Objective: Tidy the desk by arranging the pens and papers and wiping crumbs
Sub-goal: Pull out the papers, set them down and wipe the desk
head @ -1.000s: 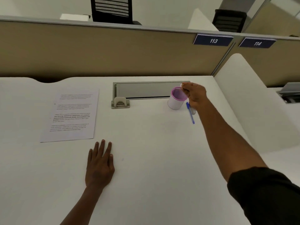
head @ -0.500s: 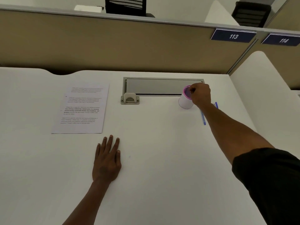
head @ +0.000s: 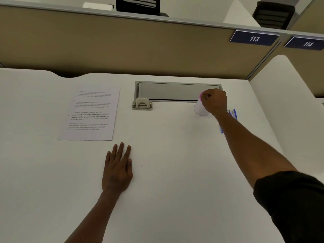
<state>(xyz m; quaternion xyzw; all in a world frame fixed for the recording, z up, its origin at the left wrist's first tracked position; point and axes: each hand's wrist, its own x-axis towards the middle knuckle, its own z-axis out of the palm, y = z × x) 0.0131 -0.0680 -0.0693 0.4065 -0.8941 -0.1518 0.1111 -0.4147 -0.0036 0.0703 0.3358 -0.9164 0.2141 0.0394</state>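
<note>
A white cup with a pink rim point(head: 199, 109) stands on the white desk point(head: 175, 190) at the right end of the cable tray. My right hand point(head: 214, 100) covers its mouth, fingers curled over the rim and gripping it. What the cup holds is hidden. Blue pens point(head: 234, 114) lie on the desk just right of the cup, partly behind my forearm. A printed sheet of paper point(head: 91, 114) lies flat at the back left. My left hand point(head: 118, 169) rests palm down on the desk in front of the paper, fingers spread, holding nothing.
A grey recessed cable tray point(head: 175, 91) with a beige latch point(head: 142, 104) sits at the desk's back. A tan partition point(head: 122, 46) carries plates 113 and 114. A white side divider point(head: 287, 102) bounds the right.
My right hand has closed down over the cup's mouth, and the cup has shifted slightly left, away from the pens. The view has moved nearer. My left hand has stayed flat.
</note>
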